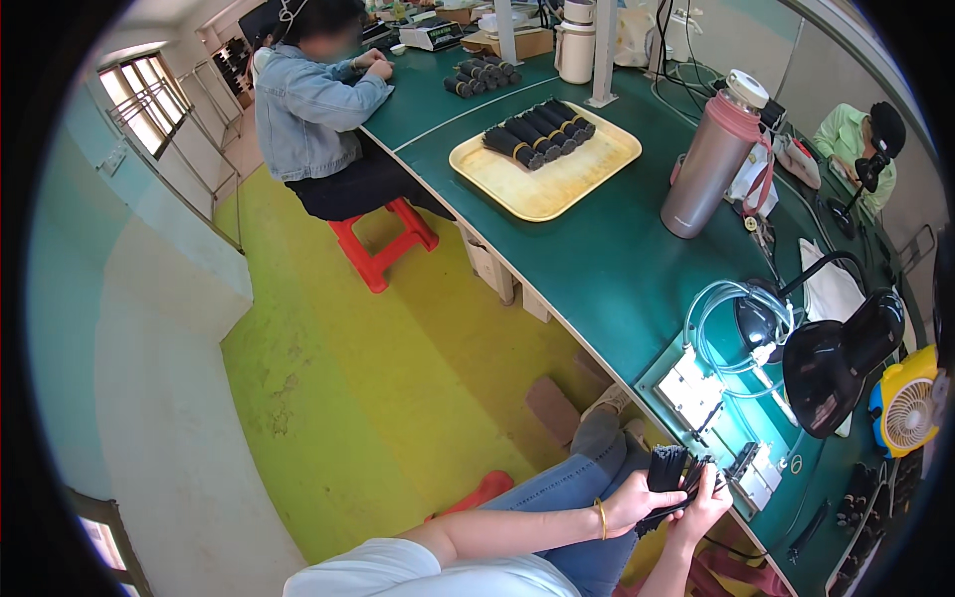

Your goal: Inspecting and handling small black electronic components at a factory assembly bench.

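Over my lap, at the table edge, my left hand (635, 503) is closed round a bundle of thin black wires (668, 464), their cut-looking ends pointing up. My right hand (704, 507) is right beside it, its fingers closed on more black wires of the same sort. Whether these belong to one bundle or two I cannot tell. Just beyond my hands stands a metal fixture (689, 391) on a plate, with a smaller metal block (758, 476) close to my right hand. Bright light from a black desk lamp (836, 363) falls on them.
Clear coiled tubing (731, 318) lies behind the fixture. A yellow tray (545, 204) holds several banded black bundles, and a steel flask (711, 159) stands near it. At right is a yellow fan (907, 413). A co-worker in a denim jacket (308, 119) sits on a red stool (383, 249).
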A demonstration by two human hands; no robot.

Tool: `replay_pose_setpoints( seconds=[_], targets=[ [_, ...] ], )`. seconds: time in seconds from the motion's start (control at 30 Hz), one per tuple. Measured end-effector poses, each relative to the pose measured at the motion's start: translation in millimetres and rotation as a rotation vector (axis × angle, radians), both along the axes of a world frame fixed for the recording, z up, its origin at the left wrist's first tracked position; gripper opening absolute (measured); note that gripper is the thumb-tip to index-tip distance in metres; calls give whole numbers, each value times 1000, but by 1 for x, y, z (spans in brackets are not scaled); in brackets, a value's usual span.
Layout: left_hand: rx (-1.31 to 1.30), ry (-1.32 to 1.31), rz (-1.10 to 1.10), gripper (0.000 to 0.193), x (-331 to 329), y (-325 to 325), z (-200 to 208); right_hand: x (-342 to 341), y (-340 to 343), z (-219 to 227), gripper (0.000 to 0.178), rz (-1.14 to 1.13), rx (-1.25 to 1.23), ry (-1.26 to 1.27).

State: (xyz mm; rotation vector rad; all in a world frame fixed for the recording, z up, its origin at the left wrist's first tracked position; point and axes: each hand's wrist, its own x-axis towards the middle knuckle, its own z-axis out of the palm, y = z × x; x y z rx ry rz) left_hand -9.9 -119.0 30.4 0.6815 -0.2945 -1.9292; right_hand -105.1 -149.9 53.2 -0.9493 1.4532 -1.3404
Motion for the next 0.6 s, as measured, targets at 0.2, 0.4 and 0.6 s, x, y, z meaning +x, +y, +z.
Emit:
replay_pose_setpoints(
  seconds=[0.2,0.4,0.6],
  targets=[
    [4,-3,39,12,2,-5,7,1,-4,0,22,11,22,-3],
    [36,-9,50,12,1,-4,7,2,-3,3,22,17,26,-17],
    [36,-16,48,12,-4,4,10,-4,6,5,22,15,39,-5]
  ],
)
